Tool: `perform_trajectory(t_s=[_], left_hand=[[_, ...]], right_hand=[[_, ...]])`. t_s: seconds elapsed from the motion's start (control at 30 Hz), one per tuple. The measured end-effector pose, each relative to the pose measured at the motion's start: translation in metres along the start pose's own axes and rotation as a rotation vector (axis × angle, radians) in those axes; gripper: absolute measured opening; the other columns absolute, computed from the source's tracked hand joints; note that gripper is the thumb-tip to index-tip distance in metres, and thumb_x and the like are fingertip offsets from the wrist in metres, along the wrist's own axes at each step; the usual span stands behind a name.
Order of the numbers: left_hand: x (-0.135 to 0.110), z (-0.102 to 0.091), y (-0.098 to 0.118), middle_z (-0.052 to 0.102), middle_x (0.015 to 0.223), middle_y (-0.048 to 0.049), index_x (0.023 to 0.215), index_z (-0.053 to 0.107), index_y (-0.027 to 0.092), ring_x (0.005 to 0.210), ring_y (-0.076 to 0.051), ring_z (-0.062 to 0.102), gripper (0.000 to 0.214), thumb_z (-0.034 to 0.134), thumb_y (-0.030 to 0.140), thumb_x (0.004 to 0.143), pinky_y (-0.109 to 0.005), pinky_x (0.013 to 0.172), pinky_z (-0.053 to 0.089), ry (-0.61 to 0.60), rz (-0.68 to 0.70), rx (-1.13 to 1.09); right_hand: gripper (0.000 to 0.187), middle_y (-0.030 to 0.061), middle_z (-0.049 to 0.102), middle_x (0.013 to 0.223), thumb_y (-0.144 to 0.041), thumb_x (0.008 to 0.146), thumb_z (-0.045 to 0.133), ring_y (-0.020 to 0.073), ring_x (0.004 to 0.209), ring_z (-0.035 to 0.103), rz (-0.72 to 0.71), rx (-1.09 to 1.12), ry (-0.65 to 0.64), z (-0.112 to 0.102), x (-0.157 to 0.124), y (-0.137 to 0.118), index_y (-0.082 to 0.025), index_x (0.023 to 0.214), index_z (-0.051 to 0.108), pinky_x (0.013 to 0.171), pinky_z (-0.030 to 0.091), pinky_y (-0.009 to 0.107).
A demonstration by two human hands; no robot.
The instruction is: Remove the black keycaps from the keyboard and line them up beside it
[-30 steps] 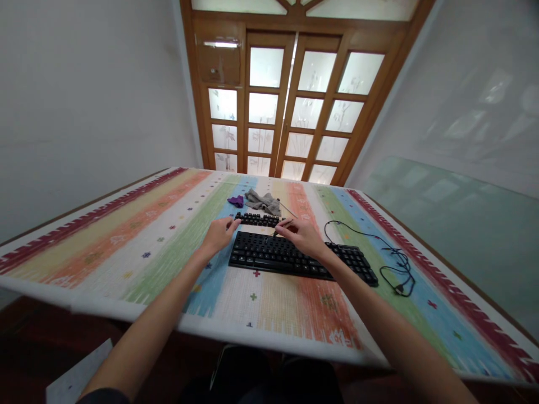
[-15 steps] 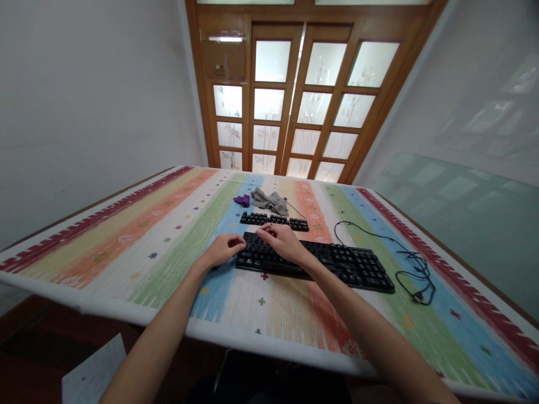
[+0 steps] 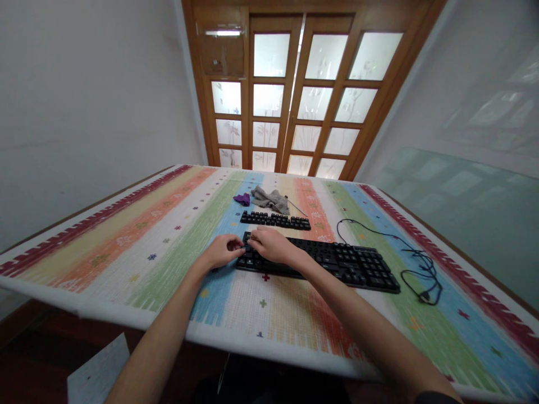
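A black keyboard [image 3: 337,261] lies on the striped tablecloth [image 3: 126,247] in front of me. My left hand [image 3: 221,251] is curled at the keyboard's left end, its fingers closed against that edge. My right hand [image 3: 272,246] rests on the top left keys with fingers bent and pressed together; what they pinch is hidden. A separate row of loose black keycaps [image 3: 275,220] lies just behind the keyboard.
A grey cloth [image 3: 269,199] and a small purple item [image 3: 242,198] lie behind the keycaps, with a thin stick [image 3: 297,210] beside the cloth. The keyboard's black cable [image 3: 404,258] loops to the right. Wooden glazed doors [image 3: 295,95] stand beyond the table.
My right hand has moved from the loose keycaps towards me and left, onto the keyboard's top left keys. My left hand drew back to the keyboard's left end. My view shifted slightly.
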State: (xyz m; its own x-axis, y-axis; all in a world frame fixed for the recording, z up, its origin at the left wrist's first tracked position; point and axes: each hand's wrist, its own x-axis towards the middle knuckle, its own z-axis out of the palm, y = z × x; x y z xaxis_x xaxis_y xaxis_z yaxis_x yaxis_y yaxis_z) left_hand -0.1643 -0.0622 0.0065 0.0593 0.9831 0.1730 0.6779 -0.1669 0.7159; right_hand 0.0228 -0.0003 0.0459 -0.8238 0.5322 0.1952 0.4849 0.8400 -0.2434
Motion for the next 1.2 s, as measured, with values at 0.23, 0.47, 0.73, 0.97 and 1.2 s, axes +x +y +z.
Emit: perform_trajectory(t_s=[0.23, 0.47, 0.73, 0.97, 1.2], left_hand=[[0.001, 0.000, -0.006, 0.065, 0.071, -0.0020, 0.081, 0.067, 0.016, 0.067, -0.016, 0.057, 0.020, 0.063, 0.034, 0.074, -0.027, 0.065, 0.047, -0.031, 0.015, -0.003], [0.000, -0.003, -0.005, 0.065, 0.078, -0.0029, 0.085, 0.067, 0.016, 0.070, -0.016, 0.057, 0.024, 0.062, 0.039, 0.079, -0.027, 0.067, 0.046, -0.057, 0.062, 0.029], [-0.001, -0.002, -0.013, 0.069, 0.090, -0.0056, 0.088, 0.068, 0.017, 0.084, -0.019, 0.061, 0.026, 0.058, 0.041, 0.086, -0.030, 0.079, 0.046, -0.069, 0.184, 0.006], [-0.001, -0.001, -0.018, 0.069, 0.087, -0.0052, 0.089, 0.068, 0.017, 0.082, -0.019, 0.061, 0.025, 0.059, 0.039, 0.087, -0.030, 0.077, 0.047, -0.044, 0.224, 0.016], [-0.001, 0.002, -0.016, 0.068, 0.085, -0.0050, 0.087, 0.068, 0.017, 0.077, -0.018, 0.060, 0.017, 0.058, 0.031, 0.086, -0.030, 0.074, 0.047, 0.014, 0.261, 0.055]], right_hand=[[0.028, 0.0133, 0.068, 0.095, -0.039, 0.088, 0.064, 0.0223, 0.086, 0.063, 0.030, -0.060, -0.135, 0.011, 0.006, -0.001, -0.013, 0.096, 0.069, 0.068, 0.040, 0.028], [0.025, 0.0133, 0.070, 0.095, -0.039, 0.084, 0.069, 0.0242, 0.085, 0.064, 0.096, -0.031, -0.121, 0.015, 0.012, -0.003, -0.014, 0.088, 0.070, 0.064, 0.039, 0.029], [0.016, 0.0131, 0.068, 0.100, -0.025, 0.084, 0.061, 0.0241, 0.090, 0.064, 0.069, -0.130, -0.135, 0.018, 0.013, -0.012, -0.013, 0.092, 0.068, 0.067, 0.042, 0.029], [0.021, 0.0142, 0.063, 0.107, -0.023, 0.086, 0.054, 0.0258, 0.089, 0.064, 0.065, -0.218, -0.123, 0.022, 0.006, -0.020, -0.011, 0.101, 0.065, 0.066, 0.046, 0.032], [0.022, 0.0134, 0.061, 0.110, -0.021, 0.086, 0.055, 0.0256, 0.091, 0.063, 0.104, -0.206, -0.111, 0.025, 0.004, -0.022, -0.012, 0.104, 0.063, 0.069, 0.048, 0.033]])
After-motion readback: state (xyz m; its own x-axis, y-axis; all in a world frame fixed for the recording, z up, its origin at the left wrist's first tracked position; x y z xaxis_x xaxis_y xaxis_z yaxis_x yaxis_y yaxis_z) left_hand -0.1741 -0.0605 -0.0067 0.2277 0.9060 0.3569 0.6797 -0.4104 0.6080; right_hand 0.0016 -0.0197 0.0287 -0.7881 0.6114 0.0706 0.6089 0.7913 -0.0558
